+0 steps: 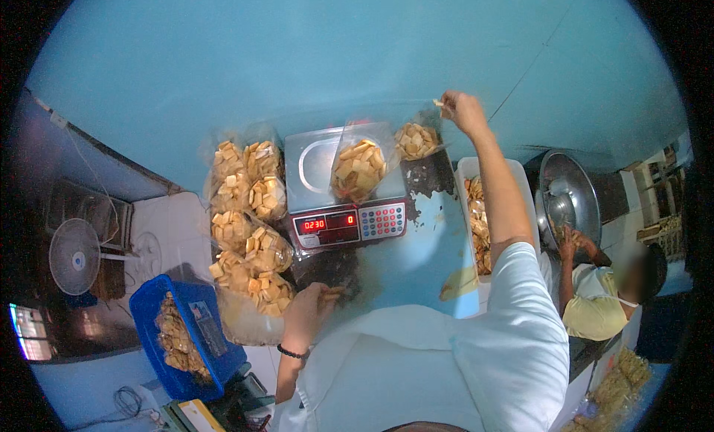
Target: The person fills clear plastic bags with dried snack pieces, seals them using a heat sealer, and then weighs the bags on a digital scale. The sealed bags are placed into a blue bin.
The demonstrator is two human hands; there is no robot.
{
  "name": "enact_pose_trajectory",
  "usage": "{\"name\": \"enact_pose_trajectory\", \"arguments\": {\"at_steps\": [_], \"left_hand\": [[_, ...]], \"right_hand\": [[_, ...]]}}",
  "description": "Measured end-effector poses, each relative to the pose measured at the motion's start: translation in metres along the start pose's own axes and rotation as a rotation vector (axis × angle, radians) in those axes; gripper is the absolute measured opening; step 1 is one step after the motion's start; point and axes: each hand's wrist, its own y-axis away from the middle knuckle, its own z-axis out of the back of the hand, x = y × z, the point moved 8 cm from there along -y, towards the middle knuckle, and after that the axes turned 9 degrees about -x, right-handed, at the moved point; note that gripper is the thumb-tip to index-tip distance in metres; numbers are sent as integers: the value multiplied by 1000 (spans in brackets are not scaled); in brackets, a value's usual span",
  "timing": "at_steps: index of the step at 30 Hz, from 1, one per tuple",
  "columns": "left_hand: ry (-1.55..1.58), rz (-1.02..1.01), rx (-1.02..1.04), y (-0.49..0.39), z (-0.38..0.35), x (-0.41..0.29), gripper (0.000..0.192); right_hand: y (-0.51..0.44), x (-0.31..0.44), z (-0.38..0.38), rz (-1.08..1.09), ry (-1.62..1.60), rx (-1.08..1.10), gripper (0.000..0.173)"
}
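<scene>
My right hand [464,111] is raised at the far side, pinching a small pale piece [438,103]. Below it stands a clear plastic bag of square snack chips [416,141]. On the steel pan of a digital weighing scale [312,195] rests another open clear bag of chips [360,167], tilted. The scale's display [326,223] shows lit red digits. Low in front of me, my left hand [308,312], with a dark bead bracelet, is beside the filled bags; its fingers are blurred, and whether they hold anything is unclear. Several filled bags of chips [251,209] crowd together left of the scale.
A white tub of chips [527,192] stands right of the worn blue tabletop [429,237]. Beyond it, a person [594,304] works at a large metal bowl [585,181]. Lower left are a blue crate [228,359] holding chips and a white fan [75,256].
</scene>
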Motion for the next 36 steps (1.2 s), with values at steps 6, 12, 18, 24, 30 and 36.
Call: {"name": "enact_pose_trajectory", "arguments": {"at_steps": [6, 12, 18, 24, 30, 36], "left_hand": [[267, 42, 16, -20, -10, -21, 30], [466, -111, 63, -56, -29, -64, 31], [71, -617, 127, -57, -66, -119, 48], [81, -695, 18, -47, -49, -115, 43], [45, -592, 34, -34, -48, -81, 31], [41, -405, 72, -15, -71, -37, 31]], "right_hand": [[35, 19, 19, 171, -57, -441, 21], [178, 84, -34, 3, -673, 524, 29], [369, 136, -119, -1210, -1918, 1132, 44], [289, 61, -101, -1037, -1920, 510, 33], [118, -39, -19, -642, -1299, -163, 29], [28, -74, -51, -462, -858, -99, 30]]}}
